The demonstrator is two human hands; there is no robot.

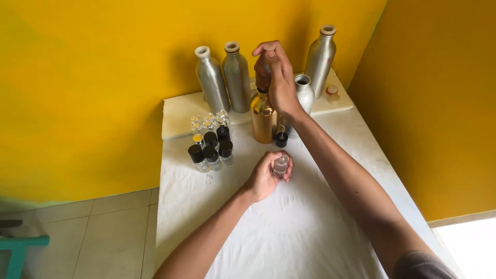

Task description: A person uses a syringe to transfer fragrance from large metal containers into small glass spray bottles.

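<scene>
My left hand (pixel 266 174) grips a small clear glass vial (pixel 280 165) upright on the white cloth near the table's middle. My right hand (pixel 277 77) is raised above a gold metal bottle (pixel 263 120) and pinches something thin and dark, maybe a dropper or pipette, at the bottle's mouth; the fingers hide most of it. A small black cap (pixel 281 139) lies just right of the gold bottle's base.
Three tall silver bottles (pixel 212 80) (pixel 236 77) (pixel 320 60) and a short open silver one (pixel 305 93) stand at the back. A cluster of small vials, some black-capped (pixel 211 151), sits left. White-clothed table (pixel 289 232); yellow walls; tiled floor and a teal stool (pixel 20 248) to the left.
</scene>
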